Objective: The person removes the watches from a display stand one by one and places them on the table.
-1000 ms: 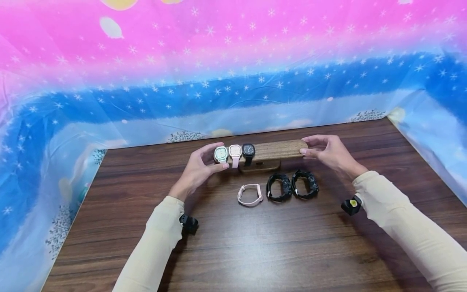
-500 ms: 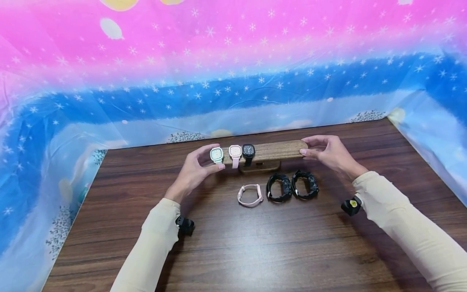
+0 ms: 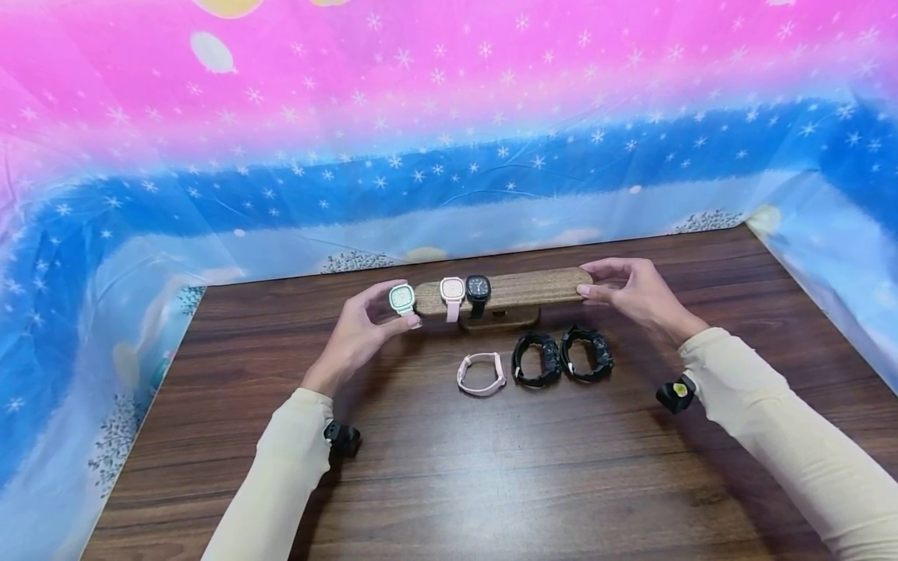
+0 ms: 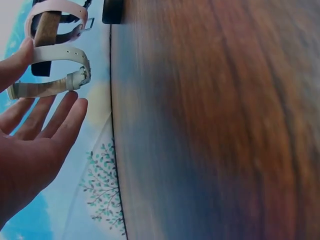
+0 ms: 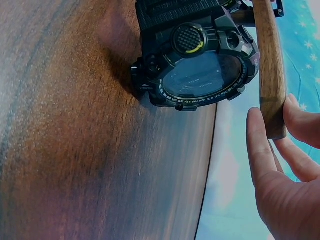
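Observation:
My left hand [image 3: 354, 327] pinches a mint-green watch [image 3: 402, 298] between thumb and fingers, at the left end of a wooden watch stand [image 3: 536, 287]. The watch's pale strap [image 4: 60, 52] is buckled into a loop in the left wrist view. A pink watch [image 3: 452, 290] and a black square watch [image 3: 479, 288] sit side by side on the bar. At the bar's opposite end, my right hand [image 3: 634, 292] grips the wood; the right wrist view shows thumb and fingers on either side of the bar tip [image 5: 273, 117].
In front of the stand lie a pale pink band [image 3: 481, 375] and two chunky black watches, the left one [image 3: 536, 361] beside the right one [image 3: 586, 355]. The wood-grain table [image 3: 561, 483] meets a snowflake-patterned cloth backdrop [image 3: 449, 156] behind and at both sides.
My left hand has slid the mint-green watch leftward along the bar to its end, away from the pink watch. The right hand keeps its grip on the stand.

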`<action>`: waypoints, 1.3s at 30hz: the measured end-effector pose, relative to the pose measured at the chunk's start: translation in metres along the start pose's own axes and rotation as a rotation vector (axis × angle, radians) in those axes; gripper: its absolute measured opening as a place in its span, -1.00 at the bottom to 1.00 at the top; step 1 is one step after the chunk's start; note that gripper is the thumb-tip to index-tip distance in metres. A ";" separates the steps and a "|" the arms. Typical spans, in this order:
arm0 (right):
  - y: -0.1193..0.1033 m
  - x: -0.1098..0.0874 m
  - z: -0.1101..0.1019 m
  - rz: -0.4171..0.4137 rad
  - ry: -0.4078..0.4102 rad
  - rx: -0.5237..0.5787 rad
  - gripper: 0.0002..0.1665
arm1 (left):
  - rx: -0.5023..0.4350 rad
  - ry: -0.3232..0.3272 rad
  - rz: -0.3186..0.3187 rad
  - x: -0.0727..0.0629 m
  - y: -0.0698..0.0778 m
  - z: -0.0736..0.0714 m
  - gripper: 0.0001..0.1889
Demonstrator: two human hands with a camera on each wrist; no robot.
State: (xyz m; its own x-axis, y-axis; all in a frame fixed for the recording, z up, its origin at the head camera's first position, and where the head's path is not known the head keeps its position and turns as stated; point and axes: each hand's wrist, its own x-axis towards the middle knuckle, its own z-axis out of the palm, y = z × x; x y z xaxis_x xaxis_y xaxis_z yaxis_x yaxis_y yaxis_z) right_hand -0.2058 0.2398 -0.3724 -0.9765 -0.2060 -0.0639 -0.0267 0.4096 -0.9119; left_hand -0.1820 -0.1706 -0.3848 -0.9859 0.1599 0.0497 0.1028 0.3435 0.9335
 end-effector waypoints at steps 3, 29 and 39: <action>0.000 0.000 0.000 0.001 -0.001 0.000 -0.36 | 0.044 0.006 0.019 -0.004 0.002 -0.003 -0.31; -0.002 0.001 0.000 0.005 -0.004 0.010 -0.36 | 0.354 -0.018 0.173 -0.058 0.023 -0.003 -0.40; -0.004 -0.001 -0.001 -0.001 -0.006 -0.002 -0.36 | 0.462 -0.063 0.301 -0.068 0.038 0.020 -0.42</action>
State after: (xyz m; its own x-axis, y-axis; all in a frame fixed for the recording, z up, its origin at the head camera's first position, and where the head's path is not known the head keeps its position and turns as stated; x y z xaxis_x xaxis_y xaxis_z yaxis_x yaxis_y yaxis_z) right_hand -0.2053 0.2388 -0.3687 -0.9752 -0.2115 -0.0654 -0.0280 0.4107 -0.9113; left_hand -0.1088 -0.1500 -0.3592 -0.8956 0.3641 0.2555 0.4401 0.6417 0.6282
